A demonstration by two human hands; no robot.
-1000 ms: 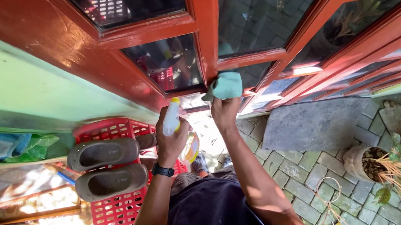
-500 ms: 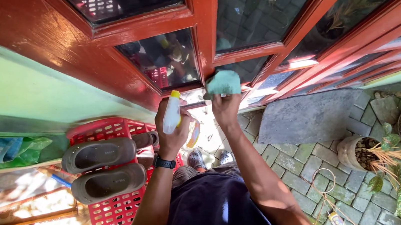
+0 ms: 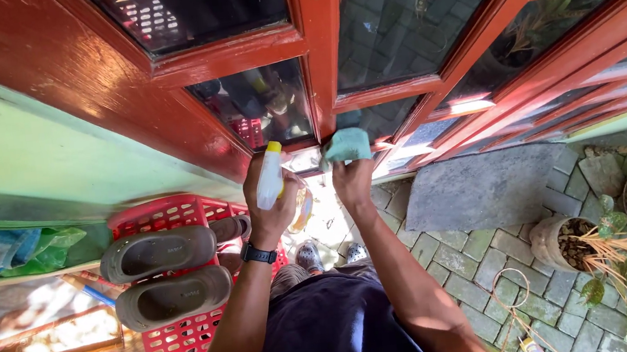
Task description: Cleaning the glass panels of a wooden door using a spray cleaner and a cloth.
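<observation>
My left hand [image 3: 268, 205] grips a white spray bottle [image 3: 269, 176] with a yellow cap, held upright in front of the red wooden window frame [image 3: 319, 49]. A black watch sits on that wrist. My right hand [image 3: 353, 182] presses a folded teal cloth [image 3: 347, 145] against the low part of the frame, beside a dark glass pane [image 3: 262, 103]. Both hands are close together, about a hand's width apart.
A red plastic crate [image 3: 178, 337] at the left carries a pair of grey-brown clogs [image 3: 163, 273]. A green wall [image 3: 27, 146] runs along the left. Right of me lie a grey stone slab [image 3: 484, 188], paving bricks and a potted plant [image 3: 573, 245].
The cloth and my right hand have slid down and slightly left along the frame. The bottle stays in my left hand, nearly where it was.
</observation>
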